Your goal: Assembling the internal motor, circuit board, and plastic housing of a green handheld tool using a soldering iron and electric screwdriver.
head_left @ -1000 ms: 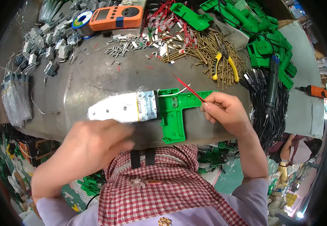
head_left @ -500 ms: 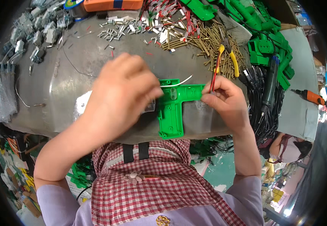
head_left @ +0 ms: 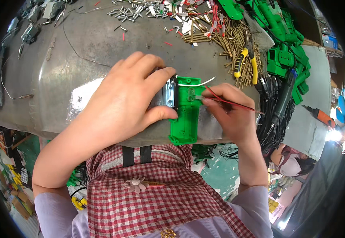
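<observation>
A green plastic housing half (head_left: 183,127), T-shaped with screw posts inside, lies on the grey worktop at the front edge. My left hand (head_left: 131,95) is closed around a silver metal part with a black rim (head_left: 169,93), at the housing's left side; its far side is hidden under my fingers. A white wire (head_left: 198,84) runs across the top of the housing. My right hand (head_left: 232,107) pinches a small connector-like piece with red and black wires (head_left: 236,104) over the housing's right arm. The tip of that piece is over the moulded ring in the housing.
Yellow-and-black pliers (head_left: 240,62) lie by a heap of long brass-coloured screws (head_left: 230,43). Shorter silver screws (head_left: 131,12) are scattered farther back. Green housings (head_left: 281,59), black cables (head_left: 265,115) and a dark electric screwdriver (head_left: 284,99) stand on the right. A person (head_left: 289,160) is beyond.
My left hand has come down onto the metal part beside the housing. My right hand has drawn the wired piece leftward over the housing. The view has shifted slightly.
</observation>
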Action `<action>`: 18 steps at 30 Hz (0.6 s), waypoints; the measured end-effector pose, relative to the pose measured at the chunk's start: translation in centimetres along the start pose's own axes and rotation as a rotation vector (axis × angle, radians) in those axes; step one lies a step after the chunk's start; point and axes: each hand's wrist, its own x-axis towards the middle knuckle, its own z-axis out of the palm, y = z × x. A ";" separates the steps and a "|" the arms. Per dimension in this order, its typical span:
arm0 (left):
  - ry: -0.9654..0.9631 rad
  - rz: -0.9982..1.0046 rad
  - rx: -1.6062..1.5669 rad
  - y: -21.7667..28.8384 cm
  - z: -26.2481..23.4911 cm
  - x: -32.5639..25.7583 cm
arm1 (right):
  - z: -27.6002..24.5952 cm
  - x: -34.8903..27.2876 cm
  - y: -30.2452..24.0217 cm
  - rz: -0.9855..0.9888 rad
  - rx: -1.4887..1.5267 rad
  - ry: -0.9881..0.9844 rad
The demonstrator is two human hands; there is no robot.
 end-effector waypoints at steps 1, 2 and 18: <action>-0.003 -0.001 -0.008 -0.1 0.4 0.0 | -0.2 -0.2 -0.3 0.028 -0.024 -0.009; -0.004 -0.002 -0.015 -0.1 0.5 0.0 | -0.3 -0.3 -0.3 0.056 -0.047 -0.018; -0.028 0.003 0.021 -0.3 0.5 -0.1 | 1.9 0.1 0.6 0.082 0.041 0.120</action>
